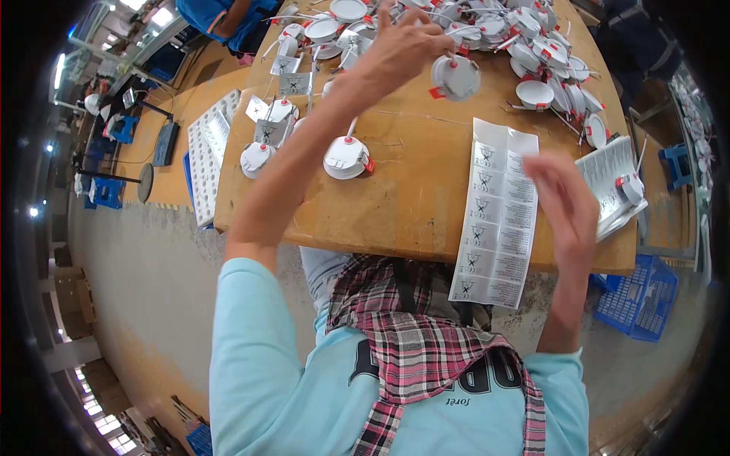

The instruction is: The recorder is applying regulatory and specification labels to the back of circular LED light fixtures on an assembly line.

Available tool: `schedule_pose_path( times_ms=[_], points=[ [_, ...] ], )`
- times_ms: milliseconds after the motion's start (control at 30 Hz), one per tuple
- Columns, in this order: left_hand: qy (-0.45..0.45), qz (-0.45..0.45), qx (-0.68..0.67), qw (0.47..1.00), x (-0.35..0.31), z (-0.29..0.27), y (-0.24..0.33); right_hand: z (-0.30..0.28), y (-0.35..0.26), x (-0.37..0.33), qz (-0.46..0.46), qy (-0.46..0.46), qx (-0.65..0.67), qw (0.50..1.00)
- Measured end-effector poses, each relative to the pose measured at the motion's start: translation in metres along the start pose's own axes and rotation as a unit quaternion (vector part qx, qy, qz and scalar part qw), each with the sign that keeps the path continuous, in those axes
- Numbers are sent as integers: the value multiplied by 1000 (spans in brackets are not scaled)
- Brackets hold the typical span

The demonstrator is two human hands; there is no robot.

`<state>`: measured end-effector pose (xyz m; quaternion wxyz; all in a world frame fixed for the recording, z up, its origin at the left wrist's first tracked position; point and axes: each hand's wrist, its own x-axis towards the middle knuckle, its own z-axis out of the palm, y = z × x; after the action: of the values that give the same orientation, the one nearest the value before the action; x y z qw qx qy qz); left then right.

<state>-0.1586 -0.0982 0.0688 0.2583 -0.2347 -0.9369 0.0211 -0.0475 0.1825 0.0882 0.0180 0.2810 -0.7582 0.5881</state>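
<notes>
My left hand (407,47) reaches over the far middle of the table, its fingers closed. Just under them hangs a tilted white round downlight (456,77) with red clips; its cable end is hidden by the hand. My right hand (564,199) hovers at the right edge of a long label sheet (498,213), blurred, its fingers curled. Whether anything is pinched there I cannot tell. The sheet's near end hangs past the table edge. One downlight (346,158) lies apart on the table, left of the middle. Several more, some with small silver labels (294,83) standing up, lie by my left forearm.
A large heap of downlights (525,34) covers the table's (403,205) far side. At right, a stack of label sheets (608,186) has a small white part (630,188) on it. A white perforated tray (207,156) stands left; a blue basket (639,300) sits below right.
</notes>
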Motion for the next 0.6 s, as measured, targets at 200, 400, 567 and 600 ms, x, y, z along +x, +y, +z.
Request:
schedule_pose_path(
  times_ms=[200,400,567,600],
  points=[
    [25,171,-96,980,-21,-48,31,43,55,58,-55,-12,-69,996],
    [9,79,-191,978,-67,-30,49,81,87,51,139,-161,199,956],
    [112,-123,-369,914,-94,-15,72,88,92,36,231,-89,-4,969],
    [77,-108,-349,928,-101,-9,77,90,100,32,204,-65,-10,977]
  ],
)
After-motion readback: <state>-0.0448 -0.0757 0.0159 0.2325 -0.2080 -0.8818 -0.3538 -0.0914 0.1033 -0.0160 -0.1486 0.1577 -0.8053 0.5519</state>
